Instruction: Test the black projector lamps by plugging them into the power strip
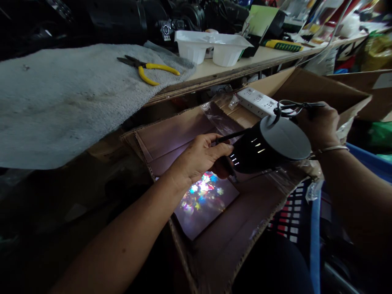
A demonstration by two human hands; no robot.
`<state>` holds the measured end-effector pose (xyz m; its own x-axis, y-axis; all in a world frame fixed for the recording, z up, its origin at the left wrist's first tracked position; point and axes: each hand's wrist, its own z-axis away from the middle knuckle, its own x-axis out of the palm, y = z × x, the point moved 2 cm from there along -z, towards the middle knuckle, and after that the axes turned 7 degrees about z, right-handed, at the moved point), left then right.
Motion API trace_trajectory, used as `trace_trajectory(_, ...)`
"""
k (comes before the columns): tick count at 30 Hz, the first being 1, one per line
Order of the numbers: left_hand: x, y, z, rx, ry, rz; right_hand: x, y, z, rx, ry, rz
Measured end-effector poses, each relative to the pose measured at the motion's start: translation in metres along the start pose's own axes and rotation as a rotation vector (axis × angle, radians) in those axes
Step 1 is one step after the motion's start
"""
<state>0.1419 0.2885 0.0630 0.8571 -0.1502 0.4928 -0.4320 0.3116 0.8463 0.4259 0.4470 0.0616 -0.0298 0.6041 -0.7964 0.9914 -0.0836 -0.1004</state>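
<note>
A black cylindrical projector lamp with a grey round base and small lit slots is tilted over the cardboard box. My left hand is closed on its dark bracket. Coloured snowflake-like patterns of light fall on a pale sheet inside the box. My right hand, with a bracelet at the wrist, is closed around the lamp's bundled black cable. Its fingertips are mostly hidden in shadow. Just behind the lamp lies a white power strip with several sockets.
The open cardboard box has torn plastic along its edges. On the bench are yellow-handled pliers on a grey cloth, white plastic trays and a yellow-green cutter knife. A blue basket stands at the right.
</note>
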Motion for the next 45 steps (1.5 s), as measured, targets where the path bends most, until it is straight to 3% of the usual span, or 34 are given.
trace_trajectory(32, 0.0025, 0.004, 0.0016, -0.014, 0.033, -0.024, -0.0038, -0.0048, 0.0003, -0.001, -0.059, 0.044)
trace_trajectory(45, 0.003, 0.0026, 0.0015, -0.01, 0.024, -0.022, 0.0014, 0.0, -0.0008, -0.012, 0.002, 0.03)
